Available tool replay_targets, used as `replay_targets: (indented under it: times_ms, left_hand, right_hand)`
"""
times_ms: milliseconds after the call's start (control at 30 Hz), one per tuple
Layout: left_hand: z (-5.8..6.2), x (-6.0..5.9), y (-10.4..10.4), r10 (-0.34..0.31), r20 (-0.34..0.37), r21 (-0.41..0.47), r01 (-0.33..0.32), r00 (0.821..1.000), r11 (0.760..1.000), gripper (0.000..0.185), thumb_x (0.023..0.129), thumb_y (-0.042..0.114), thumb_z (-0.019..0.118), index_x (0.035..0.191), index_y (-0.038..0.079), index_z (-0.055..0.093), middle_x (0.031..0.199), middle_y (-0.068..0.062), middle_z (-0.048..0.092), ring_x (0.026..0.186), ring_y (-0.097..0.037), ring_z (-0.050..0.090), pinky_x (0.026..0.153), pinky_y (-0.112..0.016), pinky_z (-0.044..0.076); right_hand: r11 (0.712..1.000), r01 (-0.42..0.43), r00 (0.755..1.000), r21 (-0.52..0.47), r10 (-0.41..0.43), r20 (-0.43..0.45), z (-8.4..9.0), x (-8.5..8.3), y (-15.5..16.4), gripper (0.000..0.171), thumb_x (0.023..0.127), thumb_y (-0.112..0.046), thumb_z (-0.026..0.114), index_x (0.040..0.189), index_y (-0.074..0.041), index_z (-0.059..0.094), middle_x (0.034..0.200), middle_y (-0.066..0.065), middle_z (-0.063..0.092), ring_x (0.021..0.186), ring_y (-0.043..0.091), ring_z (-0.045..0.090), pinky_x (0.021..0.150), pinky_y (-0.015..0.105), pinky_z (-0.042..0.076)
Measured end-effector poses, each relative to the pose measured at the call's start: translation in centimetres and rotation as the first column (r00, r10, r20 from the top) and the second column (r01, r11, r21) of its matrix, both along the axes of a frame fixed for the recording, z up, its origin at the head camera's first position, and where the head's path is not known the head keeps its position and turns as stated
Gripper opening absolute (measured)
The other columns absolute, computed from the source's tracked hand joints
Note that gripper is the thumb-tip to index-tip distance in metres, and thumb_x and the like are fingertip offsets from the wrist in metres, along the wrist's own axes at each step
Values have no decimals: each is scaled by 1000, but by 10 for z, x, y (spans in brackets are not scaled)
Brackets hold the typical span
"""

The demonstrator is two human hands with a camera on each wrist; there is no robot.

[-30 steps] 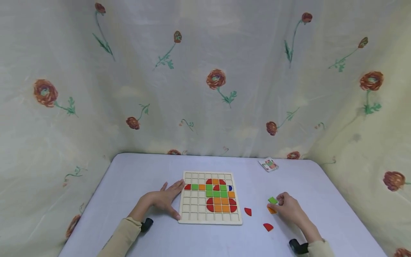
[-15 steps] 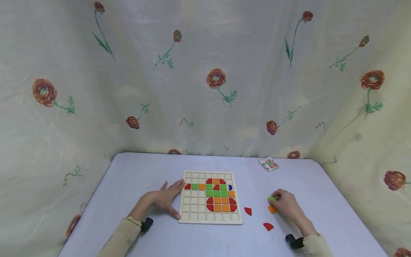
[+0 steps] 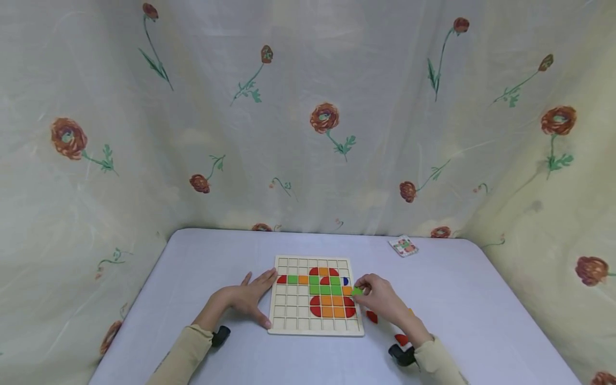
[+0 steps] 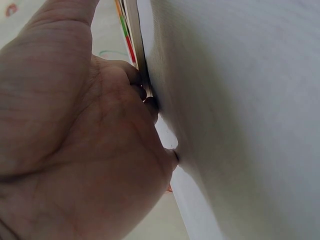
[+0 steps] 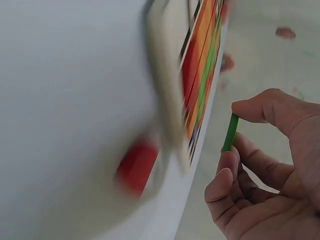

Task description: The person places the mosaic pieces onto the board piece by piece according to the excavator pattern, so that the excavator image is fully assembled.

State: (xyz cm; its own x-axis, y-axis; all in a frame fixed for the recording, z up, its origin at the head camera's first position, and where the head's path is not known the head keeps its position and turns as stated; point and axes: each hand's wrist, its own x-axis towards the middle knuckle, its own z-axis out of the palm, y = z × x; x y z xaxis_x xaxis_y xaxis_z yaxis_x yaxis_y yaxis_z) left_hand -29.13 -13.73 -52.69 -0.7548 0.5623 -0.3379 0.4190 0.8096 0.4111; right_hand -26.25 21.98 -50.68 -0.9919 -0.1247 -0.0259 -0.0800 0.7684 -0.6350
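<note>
A wooden grid board lies on the table, partly filled with red, orange and green tiles. My right hand hovers at the board's right edge and pinches a green square tile between thumb and fingers; the right wrist view shows the same green tile edge-on beside the board. My left hand rests flat on the table with straight fingers against the board's left edge.
Loose red pieces lie on the table right of the board. A small pattern card sits at the back right. Flowered fabric walls enclose the pale lilac table on three sides.
My right hand lifted the green tile from the loose pile at the right and carried it left to the board's right edge. The left hand stayed put.
</note>
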Motion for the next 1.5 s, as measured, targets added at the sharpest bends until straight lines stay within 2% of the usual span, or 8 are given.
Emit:
replay_targets:
  times_ms: [100, 233, 433, 667, 933, 1167, 1267, 1500]
  left_hand:
    - [-1, 0, -1, 2, 3, 2, -2, 1000, 1000, 128, 66, 65, 77, 156, 9, 6, 164, -5, -2, 152, -23, -2, 119, -57, -4]
    - [-1, 0, 0, 1, 2, 6, -1, 1000, 1000, 127, 67, 65, 77, 156, 9, 6, 164, -6, -1, 152, -23, -2, 119, -58, -3]
    - [-1, 1, -1, -13, -2, 8, 13, 1000, 1000, 126, 67, 65, 76, 156, 9, 6, 164, -6, -1, 152, -24, -1, 119, -58, -2]
    - [-1, 0, -2, -30, 0, 12, 30, 1000, 999, 127, 68, 64, 76, 156, 8, 5, 164, -7, -2, 151, -24, -2, 118, -59, -2]
    - [-1, 0, -2, -27, -2, 8, 27, 1000, 1000, 126, 68, 65, 76, 156, 8, 5, 164, -6, -2, 152, -23, -3, 119, -59, -1]
    - [0, 0, -2, -20, -5, -2, 20, 1000, 1000, 126, 68, 64, 76, 156, 8, 4, 164, -6, -1, 152, -23, -2, 119, -59, -1]
    - [0, 0, -2, -18, -9, -7, 18, 1000, 1000, 125, 69, 63, 76, 156, 8, 5, 164, -6, -1, 152, -23, -2, 119, -59, -1]
    - [2, 1, -2, -9, -6, 2, 9, 1000, 1000, 126, 68, 63, 77, 156, 8, 5, 164, -7, 0, 152, -24, -1, 118, -59, -1]
  right_hand:
    - [995, -103, 995, -6, 103, -8, 1, -3, -32, 23, 80, -16, 76, 100, -9, 68, 91, 1, 61, 79, 13, 52, 64, 24, 46]
    - [971, -239, 971, -13, 239, -19, 0, -7, -72, 22, 81, -17, 77, 100, -8, 69, 92, 1, 64, 78, 12, 54, 68, 23, 49]
    - [940, -339, 941, -44, 338, -24, -8, -17, -116, 18, 82, -19, 78, 96, -11, 70, 89, -3, 65, 76, 9, 57, 68, 21, 51]
    - [924, -377, 926, -61, 378, -5, -19, -27, -143, 19, 84, -19, 75, 100, -10, 71, 89, -5, 64, 76, 7, 56, 68, 19, 51]
    - [927, -374, 927, -33, 374, -11, -16, -33, -154, 19, 84, -18, 75, 101, -9, 73, 90, -3, 66, 76, 7, 57, 69, 19, 51]
    - [926, -378, 924, 6, 378, -60, -16, -40, -161, 17, 83, -16, 76, 98, -8, 73, 89, 0, 65, 76, 7, 54, 67, 19, 48]
    - [927, -375, 926, 10, 375, -47, -17, -41, -162, 17, 83, -16, 76, 98, -9, 73, 90, 0, 65, 76, 7, 55, 67, 20, 48]
    - [922, -377, 925, 91, 379, -12, -13, -42, -165, 21, 83, -15, 75, 102, -7, 72, 97, 1, 65, 84, 9, 60, 78, 25, 54]
